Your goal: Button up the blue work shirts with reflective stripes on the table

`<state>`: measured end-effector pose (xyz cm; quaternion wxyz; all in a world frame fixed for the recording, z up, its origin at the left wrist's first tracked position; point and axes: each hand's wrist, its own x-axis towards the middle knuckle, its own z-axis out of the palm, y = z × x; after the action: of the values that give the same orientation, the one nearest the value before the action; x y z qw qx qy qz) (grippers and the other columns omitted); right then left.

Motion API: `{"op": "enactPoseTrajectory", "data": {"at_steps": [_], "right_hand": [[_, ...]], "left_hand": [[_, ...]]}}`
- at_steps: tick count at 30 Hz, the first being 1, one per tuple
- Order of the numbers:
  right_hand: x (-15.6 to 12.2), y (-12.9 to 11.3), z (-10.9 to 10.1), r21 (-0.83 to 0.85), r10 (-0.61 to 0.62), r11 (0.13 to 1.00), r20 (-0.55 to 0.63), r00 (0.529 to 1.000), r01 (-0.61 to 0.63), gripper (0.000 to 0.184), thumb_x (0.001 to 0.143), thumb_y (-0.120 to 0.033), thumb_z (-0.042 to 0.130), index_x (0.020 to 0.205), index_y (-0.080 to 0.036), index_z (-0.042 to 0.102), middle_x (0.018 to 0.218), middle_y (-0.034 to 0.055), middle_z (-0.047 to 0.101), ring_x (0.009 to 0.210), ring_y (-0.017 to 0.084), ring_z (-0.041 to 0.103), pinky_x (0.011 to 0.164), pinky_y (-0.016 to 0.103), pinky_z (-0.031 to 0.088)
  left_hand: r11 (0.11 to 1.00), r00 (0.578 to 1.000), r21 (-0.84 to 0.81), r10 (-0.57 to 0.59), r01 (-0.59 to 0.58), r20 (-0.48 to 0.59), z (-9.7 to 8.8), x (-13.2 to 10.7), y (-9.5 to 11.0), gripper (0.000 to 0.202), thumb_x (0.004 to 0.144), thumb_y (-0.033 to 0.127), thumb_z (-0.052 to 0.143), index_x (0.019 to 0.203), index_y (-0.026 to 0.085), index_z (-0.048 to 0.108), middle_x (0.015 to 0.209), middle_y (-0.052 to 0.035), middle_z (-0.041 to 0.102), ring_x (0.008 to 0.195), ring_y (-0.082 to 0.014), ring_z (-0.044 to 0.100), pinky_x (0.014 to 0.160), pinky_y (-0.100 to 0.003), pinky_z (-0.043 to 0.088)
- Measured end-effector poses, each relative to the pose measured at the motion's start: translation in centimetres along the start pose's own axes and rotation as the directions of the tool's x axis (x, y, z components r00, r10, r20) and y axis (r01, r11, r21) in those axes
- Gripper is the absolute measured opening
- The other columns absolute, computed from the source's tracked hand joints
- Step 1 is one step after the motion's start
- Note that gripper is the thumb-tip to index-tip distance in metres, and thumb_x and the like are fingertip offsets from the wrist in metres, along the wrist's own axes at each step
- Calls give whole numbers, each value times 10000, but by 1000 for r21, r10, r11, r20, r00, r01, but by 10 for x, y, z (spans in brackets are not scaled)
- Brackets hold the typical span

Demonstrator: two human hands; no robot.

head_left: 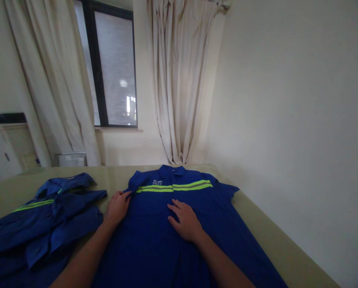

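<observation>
A blue work shirt [155, 232] lies spread face up, collar away from me, with a yellow-green and grey reflective band across its chest and white lettering on the chest at left. My left hand [117, 205] is at the shirt's left edge, below the short sleeve, thumb and fingers closed on the cloth there. On the middle of the shirt front, below the band, my right hand [185, 221] rests palm down with its fingers apart. The sleeve on the right lies stretched out to the side.
Left of the shirt lies a crumpled second blue garment [55, 224] with the same bright stripes. Both are on an olive-green covered surface [275, 232], bordered by a white wall [287, 120] at right. Curtains [179, 80] and a dark-framed window [115, 68] stand behind.
</observation>
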<state>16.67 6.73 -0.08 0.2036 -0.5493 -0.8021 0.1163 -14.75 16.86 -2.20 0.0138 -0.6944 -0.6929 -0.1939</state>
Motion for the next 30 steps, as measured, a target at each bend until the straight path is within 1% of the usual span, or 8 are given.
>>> {"op": "enactPoseTrajectory", "data": {"at_steps": [4,8,13,16,21,23,27,30], "right_hand": [[1,-1,0,2,-8,1000,3,1000,8,503,977,-444,520,1453,-281,550,1581,67,449,1461,248,400,1222,442,249],[-5,-6,0,-4,-14,1000,15,1000,14,503,982,-436,500,1464,-294,532,1594,48,432,1466,238,391,1223,442,241],[-27,-21,-3,1,-1,1000,31,1000,1,514,982,-434,488,1472,-284,522,1603,50,416,1473,236,380,1228,440,229],[-49,-32,-5,10,8,1000,39,999,-8,517,981,-429,487,1476,-284,515,1610,46,405,1481,231,365,1232,439,220],[-86,-46,-6,25,19,999,45,999,-20,520,979,-426,494,1484,-300,504,1618,37,390,1488,237,354,1237,444,212],[-96,-50,-7,26,16,1000,48,999,-18,519,983,-432,487,1487,-308,500,1619,35,388,1487,243,356,1237,453,211],[-104,-55,-10,24,19,999,40,999,-20,508,984,-419,481,1479,-309,511,1614,34,398,1486,238,358,1237,450,210],[-103,-57,-11,16,25,1000,33,999,-26,507,980,-417,489,1472,-303,521,1606,36,412,1480,235,368,1236,445,216]], "left_hand": [[993,994,-39,109,-109,-25,-1,-10,1,528,880,22,405,1282,207,693,1307,-112,605,1183,-188,612,1083,-305,454],[981,979,-62,176,-182,-101,1,-29,6,677,723,-87,407,1240,221,717,1512,-78,475,1405,-232,462,1201,-379,371],[991,983,-26,130,-134,-127,-6,-66,15,634,743,-40,431,1266,201,697,1445,-111,571,1427,-300,444,1205,-497,369],[990,979,66,135,-126,-153,-21,-95,25,574,809,26,430,1327,132,652,1455,-151,570,1493,-327,338,1237,-521,300],[933,939,218,317,-285,-130,-61,-134,22,587,856,166,438,1425,98,564,1548,-129,487,1573,-308,82,1293,-513,131],[940,954,212,289,-268,-76,-76,-142,8,572,864,198,436,1416,145,576,1529,-114,514,1567,-307,128,1281,-528,148],[978,992,178,96,-110,82,-94,-149,-21,484,863,174,412,1271,160,671,1219,-175,713,1380,-368,476,1166,-585,323],[995,995,96,0,-9,96,-95,-144,-27,399,935,248,366,1145,181,699,1057,-150,740,1136,-324,654,1035,-491,462]]}}
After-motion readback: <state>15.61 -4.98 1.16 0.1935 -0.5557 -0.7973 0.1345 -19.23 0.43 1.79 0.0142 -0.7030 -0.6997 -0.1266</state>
